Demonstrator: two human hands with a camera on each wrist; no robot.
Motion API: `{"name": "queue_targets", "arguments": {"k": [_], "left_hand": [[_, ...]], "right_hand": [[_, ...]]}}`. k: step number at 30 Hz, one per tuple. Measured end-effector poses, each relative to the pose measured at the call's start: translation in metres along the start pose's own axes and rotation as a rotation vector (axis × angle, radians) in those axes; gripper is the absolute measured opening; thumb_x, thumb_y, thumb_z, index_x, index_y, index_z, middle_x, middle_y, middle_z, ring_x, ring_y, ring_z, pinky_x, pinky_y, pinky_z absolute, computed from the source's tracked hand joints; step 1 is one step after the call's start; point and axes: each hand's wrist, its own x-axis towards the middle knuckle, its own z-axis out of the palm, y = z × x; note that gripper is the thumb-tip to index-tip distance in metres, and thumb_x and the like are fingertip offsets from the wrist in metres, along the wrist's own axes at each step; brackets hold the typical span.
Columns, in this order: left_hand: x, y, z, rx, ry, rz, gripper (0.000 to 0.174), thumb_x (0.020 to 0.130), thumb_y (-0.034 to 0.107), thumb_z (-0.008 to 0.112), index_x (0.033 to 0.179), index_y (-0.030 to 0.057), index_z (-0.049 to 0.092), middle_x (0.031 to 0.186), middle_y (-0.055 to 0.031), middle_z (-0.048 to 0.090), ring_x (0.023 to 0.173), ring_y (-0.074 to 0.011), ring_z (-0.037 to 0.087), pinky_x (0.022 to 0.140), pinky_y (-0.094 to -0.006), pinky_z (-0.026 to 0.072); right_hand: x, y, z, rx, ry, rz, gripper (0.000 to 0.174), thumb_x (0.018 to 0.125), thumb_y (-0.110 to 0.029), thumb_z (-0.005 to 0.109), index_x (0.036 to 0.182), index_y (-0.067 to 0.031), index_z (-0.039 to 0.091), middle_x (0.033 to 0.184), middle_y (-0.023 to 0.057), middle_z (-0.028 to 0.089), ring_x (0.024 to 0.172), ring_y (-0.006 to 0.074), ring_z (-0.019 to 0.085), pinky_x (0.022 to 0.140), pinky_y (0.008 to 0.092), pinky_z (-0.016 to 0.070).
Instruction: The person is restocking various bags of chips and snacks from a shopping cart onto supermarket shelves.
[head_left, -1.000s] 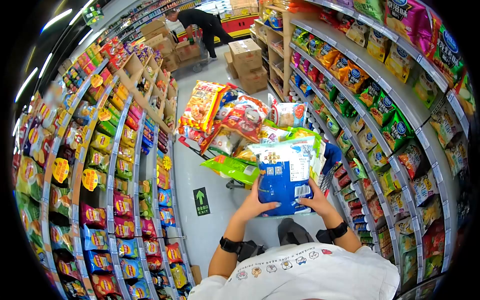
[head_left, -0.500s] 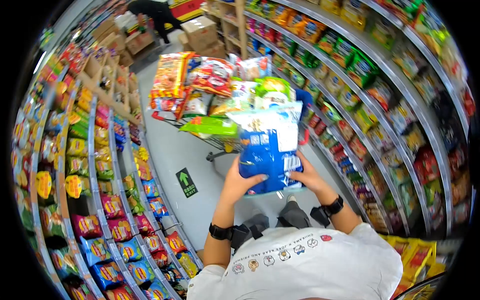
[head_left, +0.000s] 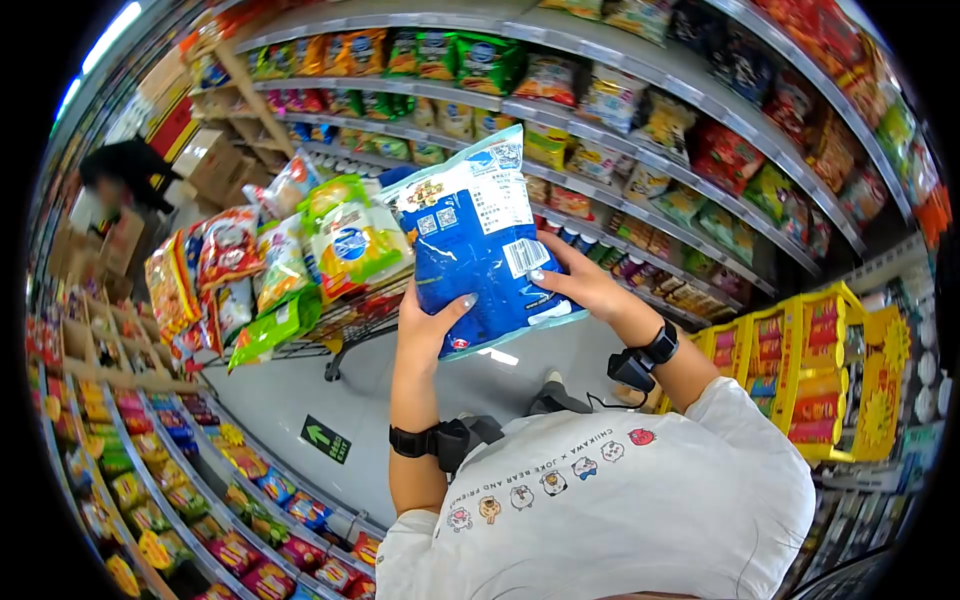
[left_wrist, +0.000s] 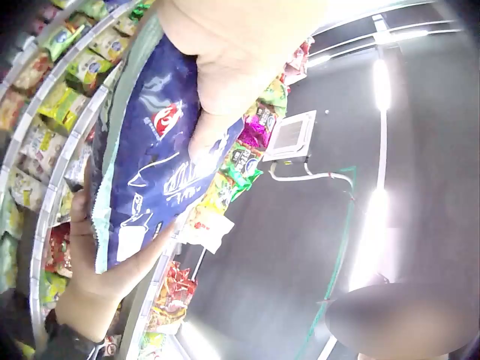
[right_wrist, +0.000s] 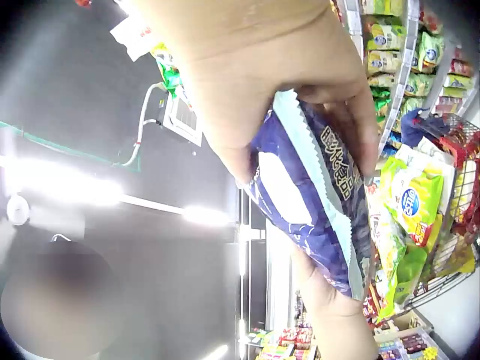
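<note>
Left hand [head_left: 428,325]: gripping the lower left part of the bag, thumb pressing on the printed face, fingers mostly hidden behind.
Right hand [head_left: 580,280]: gripping the opposite edge, thumb lying just beside the barcode [head_left: 525,256].
Blue snack bag [head_left: 462,265]: being held up between both hands, tilting, its pale top edge pointing away from them.
Black wrist straps [head_left: 460,443]: circling both forearms, behind the hands.
Shopping cart [right_wrist: 465,191]: standing beyond the left hand, on its outer side, carrying heaped bags.
Green-and-yellow bag [head_left: 352,240]: lying on the heap, near the left hand.
Bright green bag [head_left: 275,328]: lying lower on the heap, left of the left hand.
Red bag [head_left: 228,248]: lying farther out.
Shelves [head_left: 440,97]: running beyond both hands, holding rows of packets.
Yellow rack [head_left: 880,385]: standing right of the right hand, well apart.
Floor sign [head_left: 326,440]: showing an arrow, left of the left forearm.
Person in dark clothing [head_left: 130,170]: bending far beyond the left hand, near cardboard boxes [head_left: 212,165].
</note>
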Motion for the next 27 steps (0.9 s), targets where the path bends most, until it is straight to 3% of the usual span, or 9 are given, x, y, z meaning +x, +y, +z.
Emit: {"name": "queue_targets", "arguments": {"k": [5,6,9,13,17,19,21,23,27], "left_hand": [[0.01,-0.006,0.048,-0.041,-0.045,0.046,0.063,0.066,0.003,0.077,0.121,0.0003,0.046,0.11,-0.0103,0.059,0.097,-0.0182,0.058,0.088,-0.0316,0.0461],[0.013,-0.007,0.052,-0.017,-0.065,0.043,0.066,0.065,0.003,0.078,0.121,0.0006,0.045,0.11,-0.01,0.059,0.099,-0.0185,0.057,0.089,-0.0319,0.0451],[0.021,-0.012,0.064,-0.018,-0.094,0.109,0.067,0.065,0.004,0.079,0.122,0.0008,0.044,0.11,-0.0099,0.058,0.1,-0.0185,0.056,0.089,-0.0322,0.045],[0.021,-0.017,0.076,-0.089,-0.12,0.089,0.069,0.065,0.006,0.079,0.124,0.0008,0.043,0.112,-0.0094,0.057,0.099,-0.0187,0.057,0.089,-0.0321,0.0452],[0.025,-0.051,0.072,-0.384,-0.255,-0.144,0.064,0.073,0.019,0.077,0.124,-0.0005,0.044,0.114,-0.0106,0.058,0.103,-0.022,0.057,0.092,-0.0359,0.0456],[0.025,-0.075,0.061,-0.617,-0.389,-0.425,0.058,0.079,0.026,0.069,0.125,-0.0016,0.045,0.119,-0.0143,0.056,0.107,-0.0261,0.056,0.094,-0.0405,0.0448],[0.032,-0.102,0.064,-0.584,-0.378,-0.529,0.055,0.088,0.037,0.05,0.128,-0.0016,0.043,0.124,-0.0199,0.052,0.105,-0.0329,0.057,0.092,-0.0469,0.0454],[0.026,-0.112,0.069,-0.616,-0.457,-0.634,0.056,0.089,0.039,0.048,0.128,-0.0009,0.043,0.124,-0.02,0.052,0.103,-0.0331,0.058,0.09,-0.047,0.0463],[0.013,-0.111,0.085,-0.893,-0.826,-0.801,0.057,0.089,0.043,0.044,0.128,0.0006,0.044,0.124,-0.0201,0.051,0.098,-0.0333,0.059,0.087,-0.0471,0.0482]], "right_hand": [[-0.036,-0.014,-0.039,0.121,0.027,-0.069,0.066,0.088,-0.027,0.056,0.14,0.0001,0.026,0.134,0.0144,0.04,0.121,0.0201,0.042,0.099,0.0318,0.0356],[-0.041,-0.01,-0.048,0.053,0.017,-0.141,0.064,0.092,-0.035,0.049,0.14,-0.0005,0.026,0.137,0.0136,0.039,0.123,0.0198,0.042,0.101,0.0325,0.0355],[-0.046,0.003,-0.06,0.474,-0.022,-0.103,0.065,0.093,-0.041,0.043,0.14,-0.0001,0.024,0.139,0.014,0.036,0.125,0.0207,0.041,0.102,0.0339,0.035],[-0.054,0.017,-0.074,0.61,0.001,-0.049,0.067,0.094,-0.047,0.035,0.14,0.0007,0.024,0.139,0.015,0.036,0.124,0.0219,0.043,0.104,0.0357,0.0345],[-0.051,0.046,-0.076,0.753,0.121,0.14,0.064,0.092,-0.048,0.042,0.136,-0.0024,0.033,0.135,0.0138,0.043,0.122,0.0232,0.045,0.102,0.0389,0.0365],[-0.045,0.068,-0.078,0.838,-0.086,0.121,0.064,0.087,-0.051,0.049,0.136,-0.0103,0.037,0.129,0.0114,0.049,0.12,0.0267,0.044,0.105,0.0477,0.028],[-0.042,0.077,-0.067,0.819,-0.178,0.053,0.073,0.084,-0.055,0.052,0.139,-0.0124,0.032,0.133,0.0117,0.046,0.125,0.026,0.039,0.108,0.0458,0.0222],[-0.047,0.056,-0.055,0.72,-0.201,0.013,0.083,0.081,-0.057,0.054,0.142,-0.0092,0.025,0.139,0.0128,0.04,0.13,0.0258,0.034,0.109,0.045,0.0196],[-0.039,0.075,-0.065,0.972,-0.214,0.101,0.066,0.088,-0.041,0.052,0.139,-0.0047,0.03,0.14,0.0143,0.039,0.126,0.028,0.039,0.108,0.0435,0.0268]]}}
